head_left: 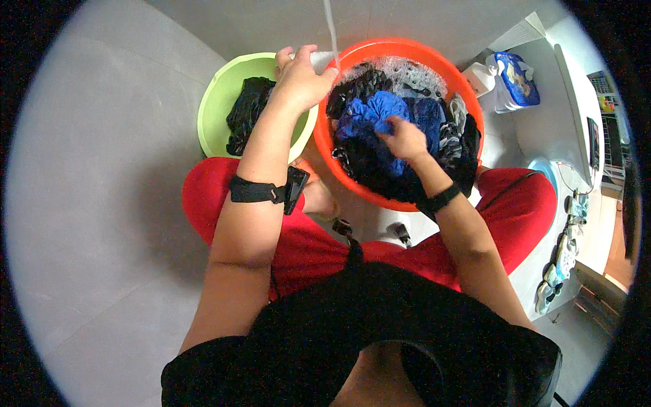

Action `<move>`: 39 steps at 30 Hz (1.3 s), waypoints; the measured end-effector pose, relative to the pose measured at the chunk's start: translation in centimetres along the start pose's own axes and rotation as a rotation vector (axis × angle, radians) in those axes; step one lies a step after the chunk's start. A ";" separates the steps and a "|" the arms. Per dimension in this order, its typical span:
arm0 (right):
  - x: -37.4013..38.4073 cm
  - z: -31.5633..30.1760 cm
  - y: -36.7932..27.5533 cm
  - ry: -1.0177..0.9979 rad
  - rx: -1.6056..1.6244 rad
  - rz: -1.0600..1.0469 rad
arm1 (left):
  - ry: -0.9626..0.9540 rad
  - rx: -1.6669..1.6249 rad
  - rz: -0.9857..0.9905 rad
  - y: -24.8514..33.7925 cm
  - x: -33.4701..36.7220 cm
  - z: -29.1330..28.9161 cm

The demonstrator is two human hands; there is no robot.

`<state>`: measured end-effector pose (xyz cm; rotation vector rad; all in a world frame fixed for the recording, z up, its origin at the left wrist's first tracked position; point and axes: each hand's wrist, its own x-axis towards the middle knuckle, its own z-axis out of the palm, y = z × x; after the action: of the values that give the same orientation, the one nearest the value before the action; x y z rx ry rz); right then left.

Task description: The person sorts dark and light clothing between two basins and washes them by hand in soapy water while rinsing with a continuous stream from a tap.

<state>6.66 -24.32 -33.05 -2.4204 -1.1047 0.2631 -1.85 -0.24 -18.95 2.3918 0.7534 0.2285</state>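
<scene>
A wide orange-red basin (478, 129) in front of me holds wet dark clothes and white suds (415, 69). My right hand (407, 140) is closed on a bright blue cloth garment (380, 112) lying on top of the heap. Above the basin's left rim, my left hand (298, 85) curls around a smooth white object (319, 61); its kind is not clear. A thin stream of water (331, 30) falls just beside that object toward the basin. Under my left forearm stands a light green basin (211, 112) with a black garment (251, 112) in it.
Grey wall panels rise behind the basins. To the right are a white jug (479, 79), a blue-and-white tub (517, 81) and a white cabinet (553, 108). Several shoes (559, 261) line the right side. My red-clad knees flank the basins.
</scene>
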 end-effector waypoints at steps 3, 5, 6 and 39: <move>0.9 -5.8 -1.6 0.106 0.169 0.165 | 0.040 0.003 0.025 1.1 -0.5 -0.5; 1.4 -9.5 -1.5 0.161 0.332 0.276 | 0.053 0.003 0.058 1.6 -0.4 -0.6; 1.5 -11.3 -2.0 0.213 0.470 0.314 | 0.058 0.003 0.063 2.0 -0.5 -0.4; 18.0 0.8 9.4 -0.844 -0.371 0.417 | -0.244 -0.034 0.029 6.1 0.9 7.4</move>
<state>24.46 -15.84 -38.03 -2.9383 -0.9871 1.4276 4.17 -7.46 -21.19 2.3448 0.5971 -0.0395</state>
